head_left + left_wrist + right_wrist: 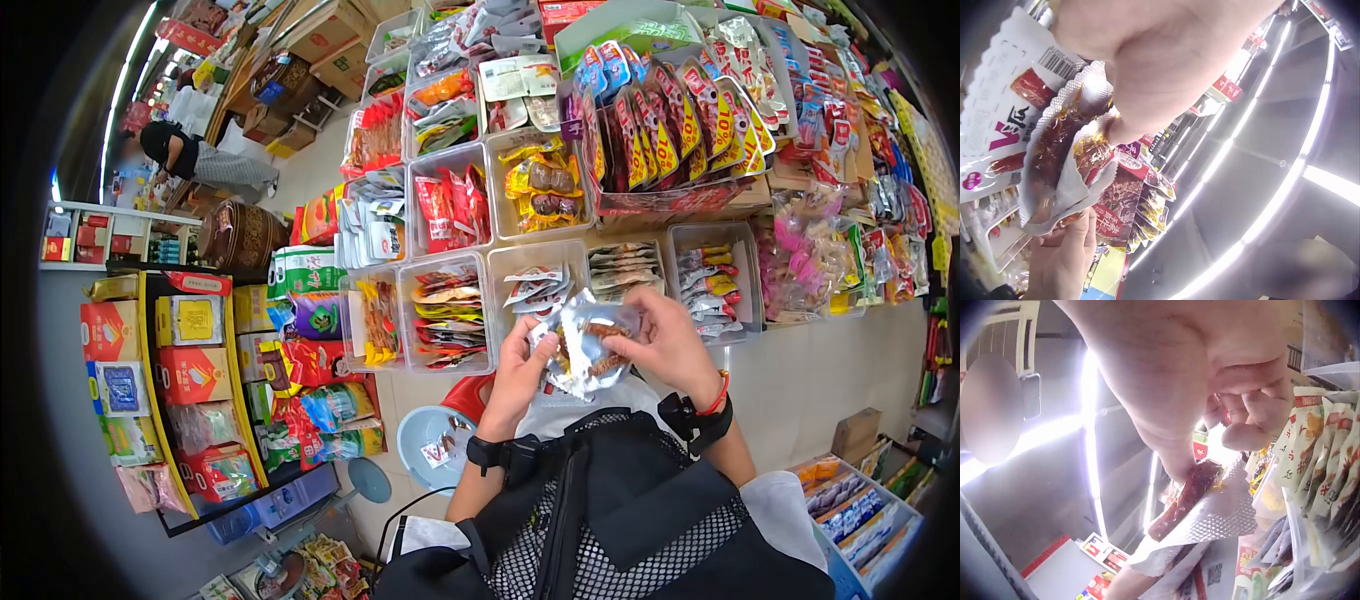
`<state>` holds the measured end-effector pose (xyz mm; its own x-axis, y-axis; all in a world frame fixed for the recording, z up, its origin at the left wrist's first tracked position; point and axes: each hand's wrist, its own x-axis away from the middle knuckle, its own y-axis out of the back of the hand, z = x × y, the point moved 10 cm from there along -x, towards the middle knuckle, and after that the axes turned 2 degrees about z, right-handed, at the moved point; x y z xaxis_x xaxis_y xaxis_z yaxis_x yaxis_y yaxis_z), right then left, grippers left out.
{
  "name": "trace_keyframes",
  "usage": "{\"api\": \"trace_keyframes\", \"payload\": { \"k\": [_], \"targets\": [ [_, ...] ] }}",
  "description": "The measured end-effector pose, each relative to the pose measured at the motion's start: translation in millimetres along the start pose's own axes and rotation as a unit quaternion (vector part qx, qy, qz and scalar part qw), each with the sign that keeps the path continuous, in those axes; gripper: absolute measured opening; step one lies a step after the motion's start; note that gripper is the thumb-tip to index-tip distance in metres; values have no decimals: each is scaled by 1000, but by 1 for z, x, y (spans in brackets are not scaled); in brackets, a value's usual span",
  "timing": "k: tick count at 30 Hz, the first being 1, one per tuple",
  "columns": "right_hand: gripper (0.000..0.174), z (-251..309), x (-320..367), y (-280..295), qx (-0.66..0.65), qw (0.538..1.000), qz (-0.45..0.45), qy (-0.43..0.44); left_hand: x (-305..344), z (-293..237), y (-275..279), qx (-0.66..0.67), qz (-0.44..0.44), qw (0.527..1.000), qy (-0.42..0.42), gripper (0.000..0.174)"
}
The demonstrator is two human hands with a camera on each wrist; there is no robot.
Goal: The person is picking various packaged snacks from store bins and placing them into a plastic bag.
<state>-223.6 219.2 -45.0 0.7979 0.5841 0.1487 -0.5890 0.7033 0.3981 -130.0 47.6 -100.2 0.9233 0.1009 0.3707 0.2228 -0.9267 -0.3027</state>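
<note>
In the head view a shiny clear-and-silver snack packet (580,365) with reddish-brown pieces inside is held in front of the chest. My left hand (517,375) grips its left side, thumb on the front. The right hand (668,345) pinches the opposite side, its thumb over the clear face. Two overlapping clear packets with crimped edges show between the hands in the left wrist view, the nearer one a meat snack packet (1092,156). A white packet with a barcode (1016,106) lies beside them there. Seen from the right wrist, the packet's back (1216,515) is silvery and dimpled.
Clear bins of packaged snacks stand just beyond the hands, including a bin of black-and-red packets (447,315). A display box (670,195) rises at the back right. Below left is a light blue bucket (405,440) with scraps inside. Another person (185,155) is far left.
</note>
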Motion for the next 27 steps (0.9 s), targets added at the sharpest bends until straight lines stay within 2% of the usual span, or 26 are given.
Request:
{"api": "trace_keyframes", "payload": {
  "k": [3,4,7,8,15,16,19,20,23,24,27],
  "targets": [
    [30,-31,5,1,-248,960,-103,-77,-5,5,15,55,-29,998,-23,15],
    [22,-34,9,4,-210,965,-77,-136,-7,6,20,69,-37,996,-31,15],
    [22,-42,13,-4,-379,904,-128,-151,-12,-8,21,81,-73,992,-66,15],
    [28,-51,11,-14,-359,918,-102,-134,-13,-11,21,86,-78,991,-63,15],
    [26,0,7,-26,-418,901,-115,-14,-30,-19,52,76,-113,985,-104,17],
    [24,1,4,-35,-434,896,-96,-25,-31,-21,54,76,-117,985,-102,18],
    [22,-13,-14,-69,-322,940,-63,-93,-32,-31,53,81,-97,986,-110,18],
    [20,-21,-21,-75,-307,942,-120,-67,-32,-36,53,96,-91,984,-123,18],
    [19,-26,-27,-86,-276,945,-109,-139,-38,-37,69,32,-45,989,-140,14],
    [18,-4,-31,-84,-314,931,-136,-126,-39,-37,71,34,-32,990,-133,14],
    [16,-13,-34,-92,-385,898,-178,-115,-41,-36,76,32,6,994,-108,14]
  ]
}}
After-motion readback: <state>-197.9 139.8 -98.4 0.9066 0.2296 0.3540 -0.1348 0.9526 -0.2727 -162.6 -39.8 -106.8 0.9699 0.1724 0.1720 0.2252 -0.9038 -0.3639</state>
